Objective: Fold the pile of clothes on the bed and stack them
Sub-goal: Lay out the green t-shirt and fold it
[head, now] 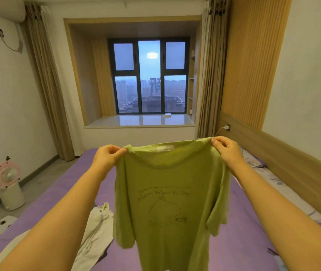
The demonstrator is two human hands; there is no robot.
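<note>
We've got both arms stretched out over the bed (61, 184) with its purple sheet, holding a green tee (167, 202) up in the air so it hangs down in front of us. Left hand (107, 156) pinches the left shoulder of the tee between thumb and curled fingers, right hand (227, 151) does the same on the right shoulder, so the collar is pulled fairly wide between them with a white label showing inside. There's a faint line drawing and some scribbly text on the fabric. Down to the left, a white garment (95, 229) lies crumpled on the sheet, partly behind the tee. On the right, patterned bedding (273, 178) runs along the wooden headboard. Further off on the floor at left sits a pink fan (6, 176), and at the far end there's the window (149, 75) with curtains either side.
</note>
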